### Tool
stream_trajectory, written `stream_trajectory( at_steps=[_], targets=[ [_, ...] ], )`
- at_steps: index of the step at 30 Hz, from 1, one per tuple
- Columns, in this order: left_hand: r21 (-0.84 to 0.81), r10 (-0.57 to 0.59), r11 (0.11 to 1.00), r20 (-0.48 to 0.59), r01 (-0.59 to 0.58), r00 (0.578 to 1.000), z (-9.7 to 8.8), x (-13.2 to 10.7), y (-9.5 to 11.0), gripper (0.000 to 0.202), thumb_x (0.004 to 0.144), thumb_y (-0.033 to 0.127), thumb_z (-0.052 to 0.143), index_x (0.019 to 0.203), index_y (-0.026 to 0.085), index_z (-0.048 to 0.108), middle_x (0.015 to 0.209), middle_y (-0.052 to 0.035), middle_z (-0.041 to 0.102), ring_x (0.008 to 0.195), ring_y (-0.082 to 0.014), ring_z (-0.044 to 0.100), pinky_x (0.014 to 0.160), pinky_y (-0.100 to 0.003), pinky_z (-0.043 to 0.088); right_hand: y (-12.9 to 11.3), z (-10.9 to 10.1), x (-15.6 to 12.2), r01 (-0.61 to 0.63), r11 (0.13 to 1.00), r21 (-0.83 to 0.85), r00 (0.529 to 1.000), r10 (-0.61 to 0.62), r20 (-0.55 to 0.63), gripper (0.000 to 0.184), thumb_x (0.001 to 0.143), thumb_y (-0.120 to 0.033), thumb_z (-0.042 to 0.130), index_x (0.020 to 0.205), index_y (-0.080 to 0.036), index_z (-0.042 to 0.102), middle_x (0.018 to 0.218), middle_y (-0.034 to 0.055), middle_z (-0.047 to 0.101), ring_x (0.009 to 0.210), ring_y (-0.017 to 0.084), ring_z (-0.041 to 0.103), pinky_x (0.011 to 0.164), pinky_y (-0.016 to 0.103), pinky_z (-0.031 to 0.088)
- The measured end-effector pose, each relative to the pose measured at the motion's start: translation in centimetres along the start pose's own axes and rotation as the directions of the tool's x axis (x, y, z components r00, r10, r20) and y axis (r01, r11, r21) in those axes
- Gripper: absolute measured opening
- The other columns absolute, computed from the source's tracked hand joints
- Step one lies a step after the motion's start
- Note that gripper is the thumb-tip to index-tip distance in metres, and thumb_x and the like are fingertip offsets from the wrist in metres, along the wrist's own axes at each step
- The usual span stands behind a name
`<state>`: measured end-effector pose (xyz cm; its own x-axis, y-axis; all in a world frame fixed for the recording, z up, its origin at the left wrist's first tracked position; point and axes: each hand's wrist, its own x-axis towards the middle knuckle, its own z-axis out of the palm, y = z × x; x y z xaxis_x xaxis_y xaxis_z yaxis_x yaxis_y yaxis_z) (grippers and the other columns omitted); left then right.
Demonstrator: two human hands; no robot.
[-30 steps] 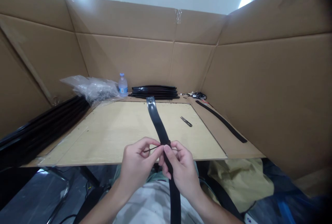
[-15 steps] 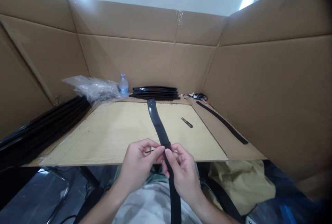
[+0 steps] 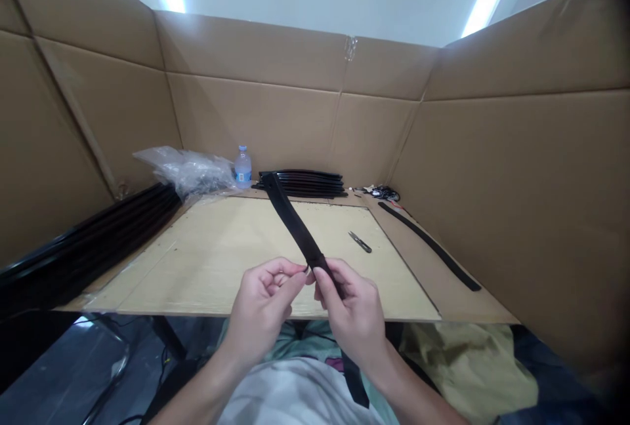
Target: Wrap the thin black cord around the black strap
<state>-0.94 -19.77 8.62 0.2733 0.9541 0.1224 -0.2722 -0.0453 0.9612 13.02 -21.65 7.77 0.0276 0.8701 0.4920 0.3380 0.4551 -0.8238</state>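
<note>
A long black strap runs from my lap up over the tabletop, its far end raised near the back. My right hand is closed around the strap at its middle, thumb on top. My left hand is pinched right beside it, fingertips at the strap's left edge; whatever it pinches is too small to make out.
Small snips lie on the plywood board. Another black strap lies along the right. Stacked black strips sit at the back, long black strips at left, with a plastic bag and water bottle. Cardboard walls surround everything.
The strap's far end has swung left and lifted. The thin dark thread seen left of the strap is no longer visible. My left hand has pinched in closer.
</note>
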Motion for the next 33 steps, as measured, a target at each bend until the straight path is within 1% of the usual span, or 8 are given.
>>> stream_trajectory(
  at_steps=[7, 13, 18, 21, 24, 27, 30, 33],
  targets=[
    [-0.005, 0.019, 1.000, -0.088, -0.020, 0.996, 0.4, -0.4, -0.3, 0.026, 0.065, 0.028, 0.075, 0.073, 0.012, 0.056, 0.050, 0.0070, 0.041, 0.043, -0.0010, 0.027, 0.040, -0.013, 0.021, 1.3, 0.9, -0.9, 0.406, 0.878, -0.255, 0.906, -0.423, -0.015, 0.039, 0.084, -0.003, 0.046, 0.120, -0.016, 0.051, 0.094, 0.0117, 0.063, 0.083, 0.021, 0.059, 0.073, 0.033, 0.050],
    [-0.073, 0.001, 0.997, -0.119, -0.010, 0.993, 0.1, -0.3, -0.8, 0.028, 0.064, 0.026, 0.076, 0.069, 0.013, 0.052, 0.049, 0.0086, 0.039, 0.041, -0.0002, 0.026, 0.039, -0.012, 0.021, 2.1, 1.6, -1.7, 0.459, 0.822, -0.337, 0.884, -0.461, 0.079, 0.054, 0.084, -0.005, 0.046, 0.137, -0.015, 0.035, 0.100, 0.0157, 0.058, 0.089, 0.024, 0.054, 0.075, 0.039, 0.048],
    [-0.135, 0.002, 0.991, -0.039, -0.008, 0.999, -0.8, 0.0, -0.9, 0.027, 0.067, 0.026, 0.073, 0.068, 0.014, 0.049, 0.046, 0.0098, 0.034, 0.038, 0.0004, 0.020, 0.037, -0.012, 0.016, 0.7, 0.4, -1.9, 0.256, 0.960, -0.117, 0.954, -0.231, 0.191, 0.048, 0.089, -0.013, 0.042, 0.136, -0.018, 0.038, 0.105, 0.0130, 0.053, 0.095, 0.020, 0.053, 0.083, 0.035, 0.046],
    [-0.166, -0.004, 0.986, 0.012, 0.006, 1.000, -1.4, 0.2, -0.9, 0.027, 0.068, 0.027, 0.072, 0.069, 0.014, 0.049, 0.047, 0.0102, 0.032, 0.038, 0.0003, 0.018, 0.036, -0.013, 0.015, 0.6, -0.4, -1.6, -0.045, 0.993, 0.113, 0.960, 0.012, 0.279, 0.046, 0.088, -0.022, 0.049, 0.133, -0.022, 0.041, 0.101, 0.0096, 0.055, 0.082, 0.016, 0.057, 0.068, 0.028, 0.050],
    [-0.142, -0.007, 0.990, 0.045, 0.013, 0.999, -2.0, 0.3, -0.7, 0.028, 0.068, 0.027, 0.073, 0.070, 0.015, 0.048, 0.046, 0.0106, 0.031, 0.038, -0.0001, 0.017, 0.036, -0.014, 0.013, 1.8, -0.9, -1.5, -0.419, 0.842, 0.339, 0.846, 0.227, 0.482, 0.040, 0.083, -0.028, 0.059, 0.120, -0.017, 0.051, 0.078, 0.0040, 0.059, 0.053, 0.010, 0.055, 0.045, 0.022, 0.047],
    [-0.083, -0.015, 0.996, 0.099, 0.023, 0.995, -2.3, 0.4, -0.6, 0.029, 0.067, 0.027, 0.073, 0.069, 0.015, 0.047, 0.046, 0.0108, 0.030, 0.037, -0.0003, 0.018, 0.036, -0.015, 0.013, 3.1, -1.2, -1.9, -0.593, 0.702, 0.394, 0.718, 0.240, 0.654, 0.026, 0.078, -0.027, 0.064, 0.096, -0.011, 0.055, 0.062, 0.0028, 0.062, 0.042, 0.011, 0.056, 0.039, 0.021, 0.046],
    [-0.044, -0.022, 0.999, 0.126, 0.027, 0.992, -2.4, 0.5, -0.7, 0.030, 0.066, 0.030, 0.073, 0.068, 0.015, 0.048, 0.047, 0.0106, 0.031, 0.037, -0.0005, 0.016, 0.036, -0.015, 0.013, 3.7, -1.3, -2.5, -0.625, 0.642, 0.444, 0.704, 0.218, 0.676, 0.024, 0.078, -0.025, 0.065, 0.093, -0.011, 0.052, 0.062, 0.0058, 0.066, 0.043, 0.015, 0.061, 0.036, 0.020, 0.045],
    [-0.030, -0.019, 0.999, 0.113, 0.023, 0.993, -2.4, 0.7, -0.9, 0.031, 0.066, 0.033, 0.073, 0.068, 0.015, 0.048, 0.046, 0.0107, 0.030, 0.037, -0.0007, 0.016, 0.036, -0.016, 0.013, 3.5, -1.1, -3.0, -0.597, 0.653, 0.466, 0.750, 0.248, 0.613, 0.022, 0.077, -0.025, 0.065, 0.089, -0.011, 0.053, 0.060, 0.0059, 0.066, 0.040, 0.015, 0.060, 0.034, 0.019, 0.045]
  ],
)
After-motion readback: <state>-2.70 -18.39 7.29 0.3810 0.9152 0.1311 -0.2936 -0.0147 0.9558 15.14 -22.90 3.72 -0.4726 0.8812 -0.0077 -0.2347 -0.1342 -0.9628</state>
